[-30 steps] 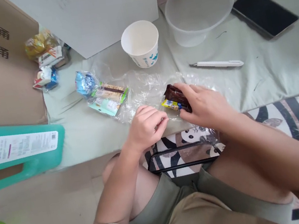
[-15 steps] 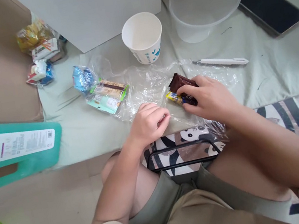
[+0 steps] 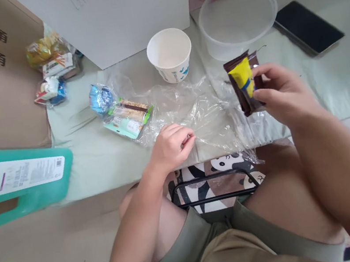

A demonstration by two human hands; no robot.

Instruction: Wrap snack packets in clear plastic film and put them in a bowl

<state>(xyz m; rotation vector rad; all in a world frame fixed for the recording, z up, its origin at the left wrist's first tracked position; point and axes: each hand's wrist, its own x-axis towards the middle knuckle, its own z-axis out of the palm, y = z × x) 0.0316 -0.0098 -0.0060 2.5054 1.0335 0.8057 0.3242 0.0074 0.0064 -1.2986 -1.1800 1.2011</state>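
Shifted toward 2 o'clock since the earlier frame, the dark brown packets and the yellow packet have risen with the right hand; the left hand has stayed nearly in place. Right hand: grasping both kinds together between thumb and fingers, the yellow one lying against the brown, all tilted nearly on end above the pale green cloth. Left hand, at 8 o'clock from the packets: fingers curled in, thumb against the index finger, beside crumpled clear plastic film; whether it pinches the film cannot be told. Outward from the packets, the film spreads toward 9 o'clock, with wrapped wafer bars and a blue package farther along that line. At 10 o'clock stands an upright paper cup, near a large white box; at 12, a translucent tub; at 2, a black-screened device lying flat.
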